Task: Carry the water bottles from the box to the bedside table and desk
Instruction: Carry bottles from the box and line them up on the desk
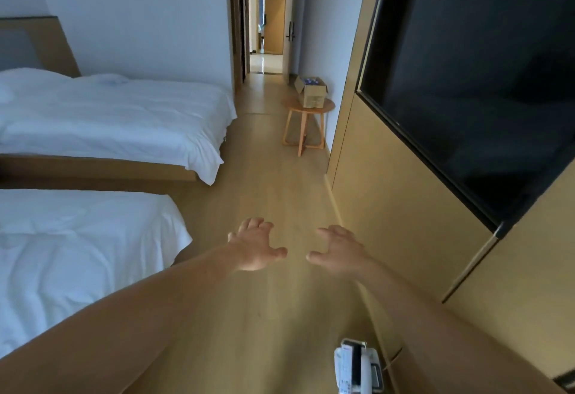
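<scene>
Left hand (255,246) and right hand (337,249) are out front, fingers spread and loosely curled, holding nothing. Box (312,93) is at 1 o'clock, well down the room on a round table (287,103), with bottles (311,81) inside. No bottle visible elsewhere; bedside table not in view. My read: heading to fetch, deliveries left to do.

Dim, bluish daylight lies evenly over the white beds (109,113), the far doorway (269,20) glows warm with glare on its floor, and wide-angle distortion bends the slightly soft frame edges.
</scene>
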`<state>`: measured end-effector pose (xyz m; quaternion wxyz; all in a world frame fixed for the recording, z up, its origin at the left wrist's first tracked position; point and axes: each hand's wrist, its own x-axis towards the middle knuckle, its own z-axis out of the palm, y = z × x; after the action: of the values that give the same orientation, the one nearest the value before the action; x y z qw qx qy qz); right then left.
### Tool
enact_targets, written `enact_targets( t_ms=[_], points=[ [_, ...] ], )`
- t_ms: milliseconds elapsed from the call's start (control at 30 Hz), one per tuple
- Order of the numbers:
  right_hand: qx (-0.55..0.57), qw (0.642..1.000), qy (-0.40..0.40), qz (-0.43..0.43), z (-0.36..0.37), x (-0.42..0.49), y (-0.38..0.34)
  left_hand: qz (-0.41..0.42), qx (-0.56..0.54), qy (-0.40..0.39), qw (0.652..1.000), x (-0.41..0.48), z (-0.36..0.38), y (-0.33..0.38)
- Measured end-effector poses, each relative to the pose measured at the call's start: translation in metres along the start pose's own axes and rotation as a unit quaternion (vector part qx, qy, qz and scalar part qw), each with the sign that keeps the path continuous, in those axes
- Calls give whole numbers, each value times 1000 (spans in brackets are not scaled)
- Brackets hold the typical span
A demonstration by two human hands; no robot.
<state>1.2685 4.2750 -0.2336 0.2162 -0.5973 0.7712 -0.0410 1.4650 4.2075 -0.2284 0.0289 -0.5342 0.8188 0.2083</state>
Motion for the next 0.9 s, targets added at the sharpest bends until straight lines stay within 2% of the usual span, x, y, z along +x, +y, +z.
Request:
enact_targets(
  t_ms=[433, 700, 900],
  points=[
    [4, 999, 32, 25, -55, 243, -50, 43, 2, -3, 999, 238, -90, -66],
    [6, 999, 13, 46, -82, 372, -39, 49, 10, -17, 999, 375, -118, -69],
    [19, 999, 24, 22, -133, 495, -28, 25, 15, 0, 1000, 487, -156, -66]
  ],
)
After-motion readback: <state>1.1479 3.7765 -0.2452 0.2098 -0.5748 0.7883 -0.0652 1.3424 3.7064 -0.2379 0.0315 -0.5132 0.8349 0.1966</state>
